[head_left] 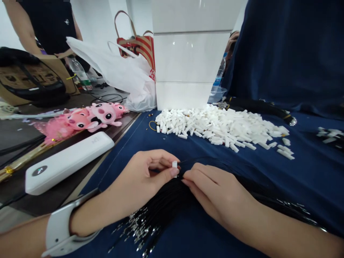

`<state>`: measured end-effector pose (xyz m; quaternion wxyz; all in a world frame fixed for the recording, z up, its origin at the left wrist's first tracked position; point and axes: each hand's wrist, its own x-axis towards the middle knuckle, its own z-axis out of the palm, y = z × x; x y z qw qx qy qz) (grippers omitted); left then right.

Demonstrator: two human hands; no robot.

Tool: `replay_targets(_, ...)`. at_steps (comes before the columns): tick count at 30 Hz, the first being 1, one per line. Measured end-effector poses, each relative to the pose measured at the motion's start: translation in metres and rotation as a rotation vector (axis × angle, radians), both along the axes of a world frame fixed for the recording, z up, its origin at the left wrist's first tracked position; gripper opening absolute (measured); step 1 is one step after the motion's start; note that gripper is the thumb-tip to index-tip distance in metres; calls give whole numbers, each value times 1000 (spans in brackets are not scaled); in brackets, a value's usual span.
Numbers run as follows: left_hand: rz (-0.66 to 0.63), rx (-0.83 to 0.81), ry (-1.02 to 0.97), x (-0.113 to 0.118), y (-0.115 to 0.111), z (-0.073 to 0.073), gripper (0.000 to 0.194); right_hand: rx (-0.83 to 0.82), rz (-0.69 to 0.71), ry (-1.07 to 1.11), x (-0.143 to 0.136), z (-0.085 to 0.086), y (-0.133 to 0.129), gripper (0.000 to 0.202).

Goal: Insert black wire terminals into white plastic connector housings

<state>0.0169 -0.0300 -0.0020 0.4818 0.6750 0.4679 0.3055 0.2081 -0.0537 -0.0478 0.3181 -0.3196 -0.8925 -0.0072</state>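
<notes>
Between the thumb and fingers of my left hand [150,170] is a small white plastic piece [175,165], held upright. My right hand [215,190] is just to the right, its thumb and forefinger pinched together over the black cords; a thin cord may be between the fingertips, but it is too fine to make out. Beneath both hands lies a bundle of black cords [172,197] with shiny metal ends [139,227] fanned toward the front. Beyond the hands spreads a large pile of similar white pieces [215,125] on the dark blue cloth [129,143].
Behind the pile stands a tall white box [185,61]. At left lie a white power bank [70,161] and pink plush toys [104,116], with a white plastic bag [120,71] behind. More black cords [258,107] lie back right. A person [51,28] stands far left.
</notes>
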Motion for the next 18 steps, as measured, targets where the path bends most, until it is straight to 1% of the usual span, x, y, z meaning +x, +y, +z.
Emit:
replay_targets(3, -12, -58, -35, 0, -3, -1, 7, 10, -2, 1, 0, -4, 0, 18)
replay_targets(6, -20, -78, -19, 0, -5, 0, 7, 3, -6, -3, 0, 0, 0, 20)
replay_targets(8, -25, -56, 0, 0, -2, 1, 8, 59, -48, 15, 1, 6, 0, 18)
replay_targets(10, -34, -25, -11, -2, 2, 2, 9, 156, -94, 42, 1, 13, -3, 12)
replay_targets(11, -36, -9, -23, -3, 5, 1, 9, 189, -87, 50, 0, 16, -5, 10)
replay_targets(12, -35, 1, -32, -4, 8, 0, 9, 186, -55, 42, -1, 19, -8, 10)
replay_targets(14, -37, 13, -23, -6, 12, -3, 8, 104, 45, -2, -5, 20, -14, 15)
replay_targets(16, -55, 26, 19, -7, 13, -5, 8, 32, 127, -55, -8, 16, -17, 21)
replay_targets(18, -83, 35, 54, -8, 13, -6, 7, -3, 154, -75, -10, 11, -18, 25)
